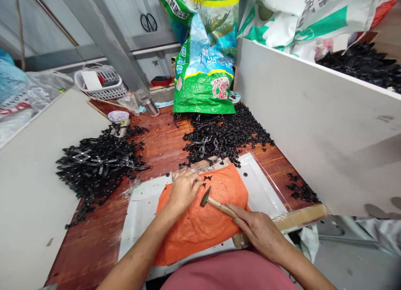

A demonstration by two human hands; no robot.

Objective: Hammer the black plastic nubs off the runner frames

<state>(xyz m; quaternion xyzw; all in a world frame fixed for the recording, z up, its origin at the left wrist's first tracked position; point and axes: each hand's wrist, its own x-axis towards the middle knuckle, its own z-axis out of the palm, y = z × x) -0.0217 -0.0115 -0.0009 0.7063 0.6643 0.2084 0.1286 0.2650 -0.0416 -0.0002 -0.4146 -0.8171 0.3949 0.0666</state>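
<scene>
the small hammer (219,205) is hovering low over the orange cloth (200,227), its wooden handle being gripped by the clenched right hand (261,231). the left hand (184,190) is pressing on the cloth just beside the hammer head, fingers bent; whether it is pinching a piece, i cannot tell. loose black bits (206,178) are lying by it. judging by the black heap behind (222,135) and the tangled heap at the left (97,162), plenty is waiting.

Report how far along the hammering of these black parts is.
Likely done: the heap of black frames at the left. In hand: the right hand holds a hammer over the orange cloth; the left hand rests on it beside a small black piece. Seemingly left: the pile by the green sack.
</scene>
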